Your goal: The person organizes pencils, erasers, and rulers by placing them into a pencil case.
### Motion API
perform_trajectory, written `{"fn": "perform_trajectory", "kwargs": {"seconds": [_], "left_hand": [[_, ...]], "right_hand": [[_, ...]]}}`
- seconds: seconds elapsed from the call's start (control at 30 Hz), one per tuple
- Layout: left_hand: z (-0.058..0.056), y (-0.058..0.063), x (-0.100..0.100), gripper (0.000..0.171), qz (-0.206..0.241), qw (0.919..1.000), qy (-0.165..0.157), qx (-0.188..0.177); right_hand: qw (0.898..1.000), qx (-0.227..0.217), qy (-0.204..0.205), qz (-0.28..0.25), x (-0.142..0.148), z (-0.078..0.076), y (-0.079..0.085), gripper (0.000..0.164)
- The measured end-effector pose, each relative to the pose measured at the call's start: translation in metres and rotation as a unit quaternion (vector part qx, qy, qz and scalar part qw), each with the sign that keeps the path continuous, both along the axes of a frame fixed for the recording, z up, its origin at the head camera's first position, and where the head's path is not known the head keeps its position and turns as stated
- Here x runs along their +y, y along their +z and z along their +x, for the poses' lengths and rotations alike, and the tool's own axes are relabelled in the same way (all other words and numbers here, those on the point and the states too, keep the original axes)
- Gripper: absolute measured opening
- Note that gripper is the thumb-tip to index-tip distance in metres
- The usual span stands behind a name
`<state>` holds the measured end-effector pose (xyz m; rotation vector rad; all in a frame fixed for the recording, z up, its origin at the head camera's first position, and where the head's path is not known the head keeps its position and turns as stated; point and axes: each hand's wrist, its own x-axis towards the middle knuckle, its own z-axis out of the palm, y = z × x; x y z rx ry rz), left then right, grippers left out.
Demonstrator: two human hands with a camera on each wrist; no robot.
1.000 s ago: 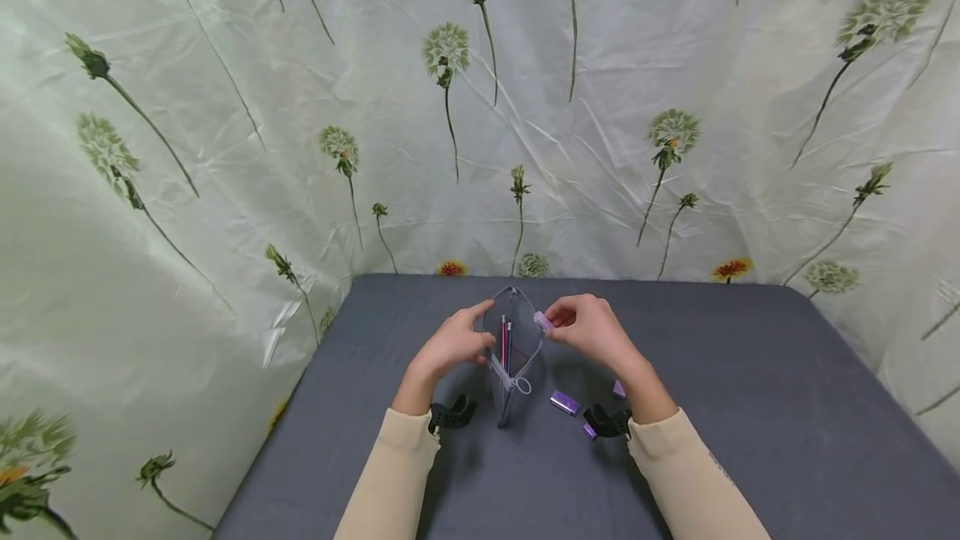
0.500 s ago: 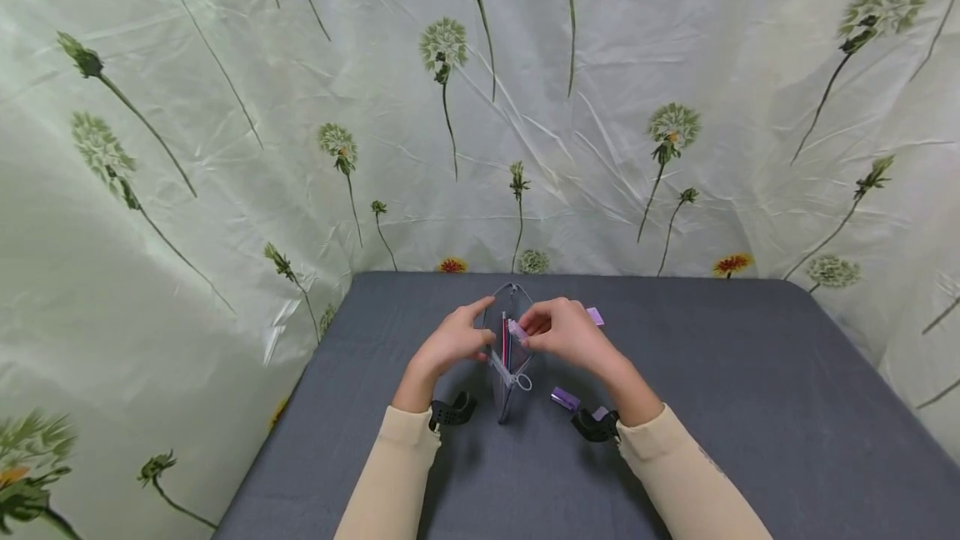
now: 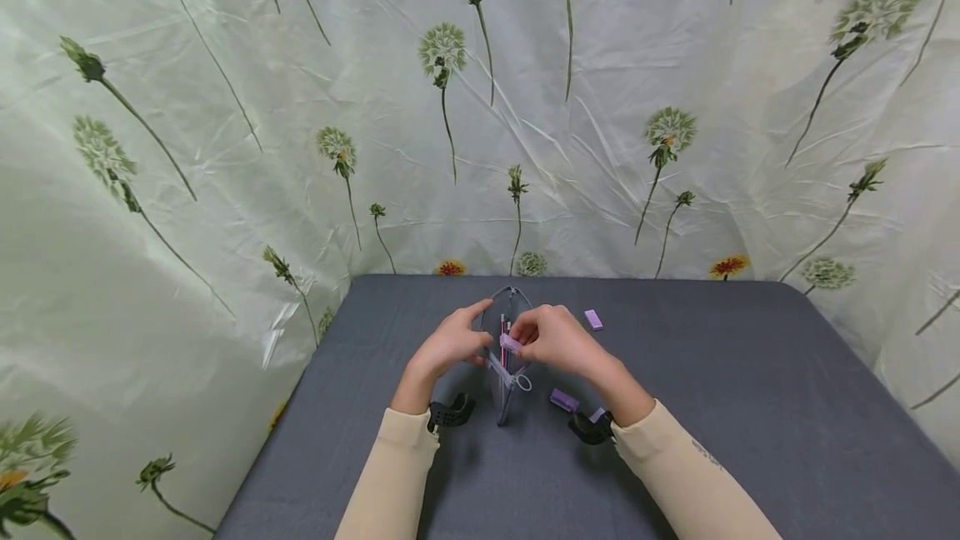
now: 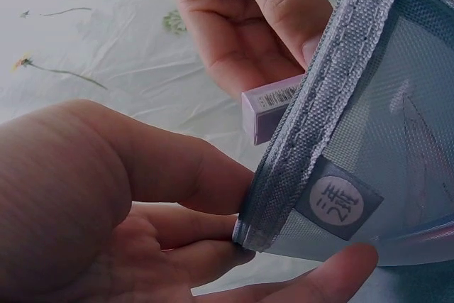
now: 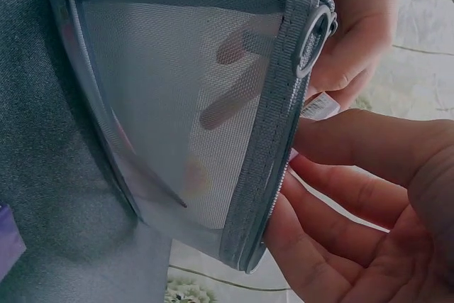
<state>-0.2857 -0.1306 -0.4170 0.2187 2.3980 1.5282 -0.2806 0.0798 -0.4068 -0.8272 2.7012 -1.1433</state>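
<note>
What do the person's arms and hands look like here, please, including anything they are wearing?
Both arms wear long cream sleeves reaching the wrists. The left hand and right hand are bare, without gloves. A black ribbed camera mount sits at the left wrist, and another black mount at the right.

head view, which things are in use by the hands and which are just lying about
In use:
mesh pouch, held open by the left hand
purple eraser, pinched by the right hand at the pouch mouth

Lying about:
three more purple erasers on the grey table
</note>
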Motion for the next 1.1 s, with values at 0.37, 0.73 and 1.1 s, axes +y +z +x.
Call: {"fn": "perform_trajectory", "kwargs": {"seconds": [0.37,0.73,1.1], "left_hand": [[0.000,-0.001,-0.001,0.072,-0.002,1.0000,0.000,-0.002],[0.002,-0.003,0.001,0.073,-0.009,0.9999,-0.007,-0.005],[0.002,0.000,-0.002,0.074,-0.012,0.9999,0.003,-0.001]], "right_hand": [[0.999,0.012,0.015,0.036,-0.006,0.000,0.001,0.016],[0.997,0.007,0.027,0.075,-0.006,0.004,0.002,0.024],[0.996,0.071,-0.039,0.032,0.022,0.012,0.018,0.026]]}}
